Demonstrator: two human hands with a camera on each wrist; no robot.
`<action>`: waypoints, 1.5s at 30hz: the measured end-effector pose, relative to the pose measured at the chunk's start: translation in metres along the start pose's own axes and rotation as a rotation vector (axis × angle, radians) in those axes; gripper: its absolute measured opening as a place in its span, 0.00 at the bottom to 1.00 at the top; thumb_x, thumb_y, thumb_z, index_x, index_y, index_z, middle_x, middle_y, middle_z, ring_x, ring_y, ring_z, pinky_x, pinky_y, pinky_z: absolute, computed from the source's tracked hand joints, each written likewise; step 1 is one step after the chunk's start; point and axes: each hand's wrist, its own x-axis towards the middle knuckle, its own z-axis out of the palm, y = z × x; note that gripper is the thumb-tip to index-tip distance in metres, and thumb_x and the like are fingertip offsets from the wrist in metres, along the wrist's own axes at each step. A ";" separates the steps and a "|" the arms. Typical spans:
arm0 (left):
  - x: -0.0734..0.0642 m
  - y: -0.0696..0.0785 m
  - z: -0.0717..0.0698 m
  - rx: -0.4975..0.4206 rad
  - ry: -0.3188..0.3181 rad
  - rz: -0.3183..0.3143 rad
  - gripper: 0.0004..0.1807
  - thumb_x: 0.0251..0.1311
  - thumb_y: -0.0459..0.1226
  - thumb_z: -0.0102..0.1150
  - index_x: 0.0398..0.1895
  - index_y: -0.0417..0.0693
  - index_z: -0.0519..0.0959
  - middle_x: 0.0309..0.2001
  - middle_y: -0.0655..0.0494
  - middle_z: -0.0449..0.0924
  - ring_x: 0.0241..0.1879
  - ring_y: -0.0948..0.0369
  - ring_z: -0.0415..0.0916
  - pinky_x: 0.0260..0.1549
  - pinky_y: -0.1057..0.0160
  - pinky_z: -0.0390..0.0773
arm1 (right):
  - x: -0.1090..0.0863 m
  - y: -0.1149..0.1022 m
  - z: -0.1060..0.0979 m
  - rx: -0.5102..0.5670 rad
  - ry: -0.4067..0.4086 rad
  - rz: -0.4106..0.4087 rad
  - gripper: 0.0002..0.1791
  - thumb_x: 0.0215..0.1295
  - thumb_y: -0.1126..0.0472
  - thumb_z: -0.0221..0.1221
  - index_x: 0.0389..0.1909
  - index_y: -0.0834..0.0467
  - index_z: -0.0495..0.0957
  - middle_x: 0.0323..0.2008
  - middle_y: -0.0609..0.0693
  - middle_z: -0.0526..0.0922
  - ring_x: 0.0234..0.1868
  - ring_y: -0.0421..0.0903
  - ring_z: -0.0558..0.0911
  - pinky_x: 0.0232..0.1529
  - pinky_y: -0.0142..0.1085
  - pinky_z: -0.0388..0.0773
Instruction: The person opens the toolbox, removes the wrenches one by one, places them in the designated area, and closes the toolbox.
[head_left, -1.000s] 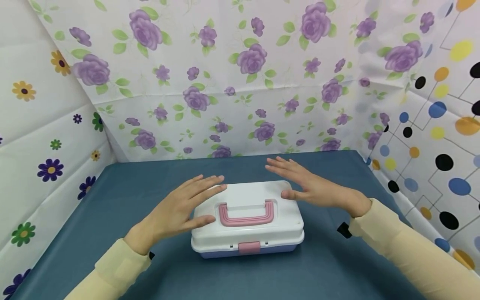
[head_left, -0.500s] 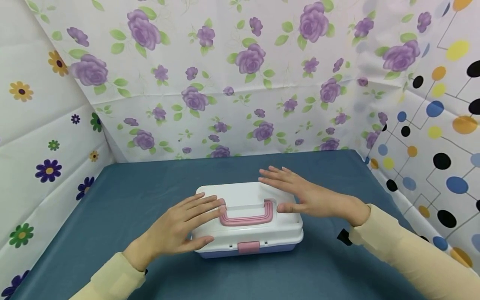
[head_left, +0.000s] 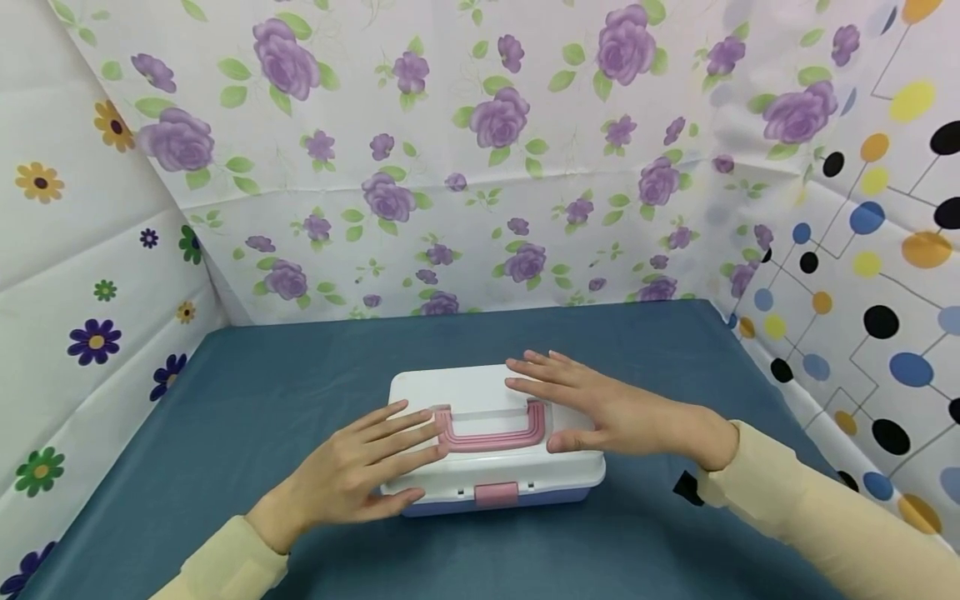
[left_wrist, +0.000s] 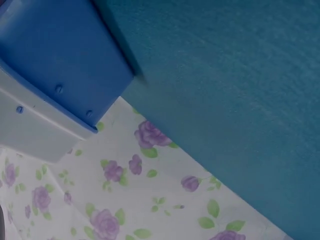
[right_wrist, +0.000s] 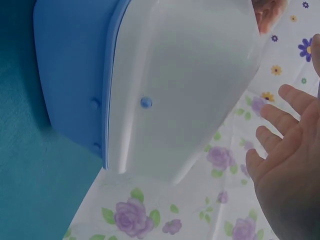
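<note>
A closed plastic storage box [head_left: 480, 467] with a white lid and blue-purple base stands mid-table in the head view. Its pink handle [head_left: 495, 440] lies folded on the lid, and a pink latch [head_left: 496, 495] sits at the front. My left hand [head_left: 360, 467] is spread over the lid's left side, fingertips overlapping the handle's left end. Over the right side is my right hand [head_left: 600, 408], fingers extended and thumb apart. From the right wrist, that hand [right_wrist: 290, 145] shows beside the box's white lid [right_wrist: 185, 85], holding nothing. The left wrist view shows the box's blue end [left_wrist: 65, 55] without the hand.
A dark blue cloth [head_left: 300, 375] covers the table. Behind it hangs a curtain [head_left: 450, 167] with purple roses. A flowered sheet [head_left: 67, 250] hangs on the left and a dotted one [head_left: 877, 292] on the right.
Both hands have come lower and closer to the box lid, the right one also shifting left. The box has stayed in place, lid down and handle folded.
</note>
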 end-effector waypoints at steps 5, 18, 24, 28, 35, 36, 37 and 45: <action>-0.005 0.001 0.002 -0.013 -0.006 -0.005 0.24 0.77 0.48 0.55 0.62 0.40 0.82 0.61 0.43 0.83 0.58 0.46 0.82 0.73 0.49 0.67 | -0.002 -0.005 0.004 0.011 -0.018 0.007 0.45 0.75 0.50 0.63 0.84 0.51 0.50 0.84 0.48 0.46 0.84 0.52 0.43 0.83 0.49 0.34; -0.014 0.000 0.011 -0.007 0.004 0.012 0.20 0.77 0.44 0.57 0.61 0.40 0.84 0.60 0.44 0.84 0.58 0.49 0.83 0.70 0.51 0.71 | -0.001 -0.022 0.019 -0.025 -0.070 -0.045 0.44 0.76 0.44 0.59 0.85 0.50 0.50 0.84 0.47 0.45 0.84 0.53 0.43 0.83 0.51 0.38; -0.016 0.001 0.014 -0.009 0.013 0.011 0.19 0.78 0.42 0.57 0.61 0.39 0.83 0.60 0.42 0.83 0.59 0.48 0.83 0.69 0.50 0.72 | -0.002 -0.030 0.026 -0.054 -0.083 -0.070 0.45 0.75 0.40 0.58 0.85 0.44 0.49 0.85 0.43 0.43 0.84 0.49 0.42 0.83 0.47 0.36; -0.018 0.003 0.015 -0.021 0.019 -0.003 0.19 0.77 0.42 0.57 0.61 0.38 0.83 0.61 0.42 0.83 0.59 0.48 0.82 0.69 0.51 0.71 | -0.002 -0.033 0.030 -0.087 -0.070 -0.115 0.45 0.75 0.40 0.58 0.85 0.47 0.49 0.84 0.45 0.45 0.84 0.49 0.44 0.83 0.47 0.36; -0.018 0.002 0.018 -0.018 0.039 0.002 0.19 0.76 0.42 0.58 0.60 0.39 0.84 0.59 0.43 0.84 0.57 0.48 0.84 0.69 0.51 0.72 | -0.003 -0.032 0.038 -0.156 0.007 -0.200 0.41 0.76 0.41 0.58 0.83 0.49 0.54 0.82 0.50 0.55 0.82 0.50 0.53 0.81 0.54 0.49; -0.018 0.002 0.017 -0.017 0.038 0.001 0.19 0.76 0.42 0.58 0.59 0.39 0.84 0.59 0.43 0.84 0.57 0.48 0.84 0.69 0.51 0.72 | -0.003 -0.032 0.039 -0.160 0.015 -0.205 0.41 0.76 0.41 0.58 0.83 0.48 0.55 0.82 0.50 0.56 0.82 0.50 0.53 0.80 0.55 0.51; -0.018 0.002 0.018 -0.016 0.039 0.003 0.19 0.76 0.42 0.58 0.59 0.39 0.84 0.59 0.43 0.84 0.57 0.48 0.84 0.69 0.51 0.72 | -0.003 -0.032 0.040 -0.167 0.023 -0.210 0.40 0.77 0.41 0.58 0.83 0.48 0.55 0.81 0.50 0.57 0.82 0.50 0.54 0.80 0.55 0.52; -0.019 0.003 0.018 -0.013 0.042 -0.005 0.19 0.76 0.42 0.58 0.59 0.39 0.84 0.59 0.43 0.84 0.57 0.48 0.84 0.70 0.51 0.71 | -0.002 -0.035 0.052 -0.386 0.102 -0.331 0.37 0.77 0.41 0.57 0.79 0.55 0.63 0.78 0.53 0.63 0.79 0.51 0.61 0.79 0.49 0.59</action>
